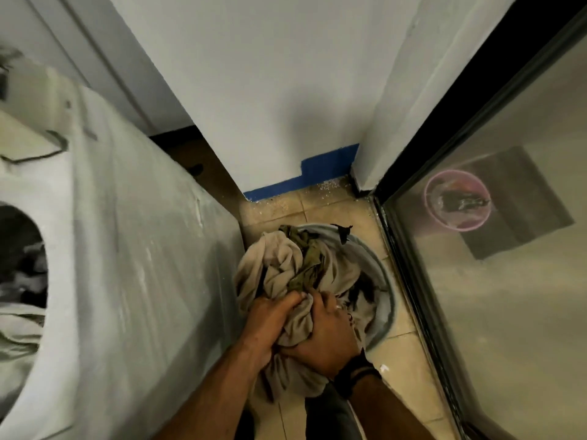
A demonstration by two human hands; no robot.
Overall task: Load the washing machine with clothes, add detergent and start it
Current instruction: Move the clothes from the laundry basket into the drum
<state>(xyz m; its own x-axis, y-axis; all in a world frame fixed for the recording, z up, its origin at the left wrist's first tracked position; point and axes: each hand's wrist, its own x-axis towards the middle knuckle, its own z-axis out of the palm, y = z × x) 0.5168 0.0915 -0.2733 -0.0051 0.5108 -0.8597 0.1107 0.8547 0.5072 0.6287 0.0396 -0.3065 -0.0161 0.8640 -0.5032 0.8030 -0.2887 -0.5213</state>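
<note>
Left hand (273, 315) and right hand (324, 331) both clenched on beige cloth (279, 265) in basket (386, 300), bunching it for one lift into washer drum (22, 258).

dim indoor light | soft shadow on wall (286, 90) | wide-angle bending at edges — washer (127, 249) smeared

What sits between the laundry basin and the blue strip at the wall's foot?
In the head view, only bare tiled floor, strewn with small white specks, separates the basin from the blue strip.
</note>
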